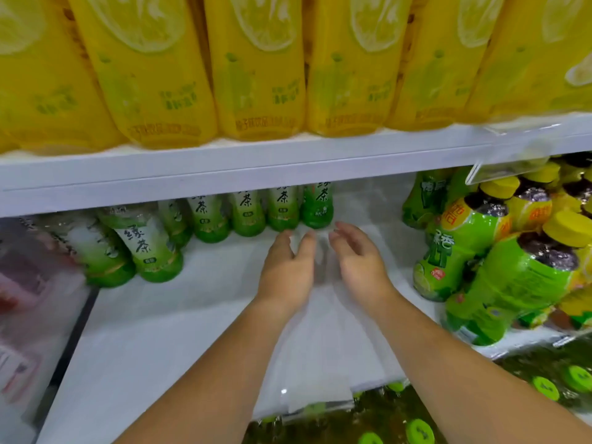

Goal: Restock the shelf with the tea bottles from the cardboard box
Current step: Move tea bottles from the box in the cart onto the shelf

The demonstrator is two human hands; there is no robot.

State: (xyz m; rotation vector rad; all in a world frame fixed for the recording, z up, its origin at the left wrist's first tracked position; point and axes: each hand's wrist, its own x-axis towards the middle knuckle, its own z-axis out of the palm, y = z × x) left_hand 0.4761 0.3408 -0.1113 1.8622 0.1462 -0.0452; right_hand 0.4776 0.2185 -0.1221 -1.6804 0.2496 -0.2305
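Note:
Green tea bottles [283, 208] with white and green labels stand in a row at the back of the white shelf [166, 331], and two more [150, 248] stand further forward at the left. My left hand [285, 267] and my right hand [358, 261] reach side by side into the shelf, just in front of the rightmost bottle [317, 205] of the row. Both hands hold nothing and their fingers are apart, palms facing each other. The cardboard box is out of view.
Yellow lemon drink bottles [256, 68] fill the shelf above, whose edge [224, 174] hangs low over the back row. Green bottles with yellow caps [499, 270] crowd the right side. A thin white sheet [320, 354] lies under my forearms. Green-capped bottles [419, 431] sit below.

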